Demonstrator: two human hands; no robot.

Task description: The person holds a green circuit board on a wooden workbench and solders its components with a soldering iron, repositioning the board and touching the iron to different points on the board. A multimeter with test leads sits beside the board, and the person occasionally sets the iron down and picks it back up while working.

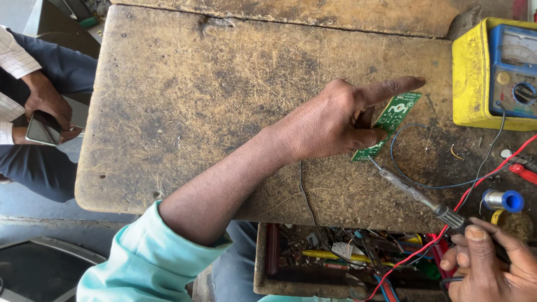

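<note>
Left hand (330,123) reaches across the worn wooden surface (212,100) and has a small green circuit board (391,120) in its grip: thumb and curled fingers pinching the board's near edge, index finger stretched out straight along the top side w/ the tip past the board's far corner. Board sits tilted on edge on the surface, right of center, just left of the yellow multimeter (492,72).

Right hand (486,263) is down in the bottom right corner, grip closed around the dark handle of a soldering iron (414,193). The iron's metal shaft runs diagonally up-left and its tip is touching the lower corner of the board, right below the left thumb.

Other stuff around: thin blue wire (403,168) loops on the surface btw the board and the meter, red lead (486,179) and a black lead run from the meter down toward the right hand. Small spool of solder w/ a blue end (503,200) lies near the right edge, just above the right hand. Below the surface edge there's an open drawer (335,257) crammed w/ wires, tools and misc parts.

Left arm has a light teal sleeve (151,257) pushed up. Another person sits far left, hands (47,103) holding a phone (42,130), well apart from the work.
</note>
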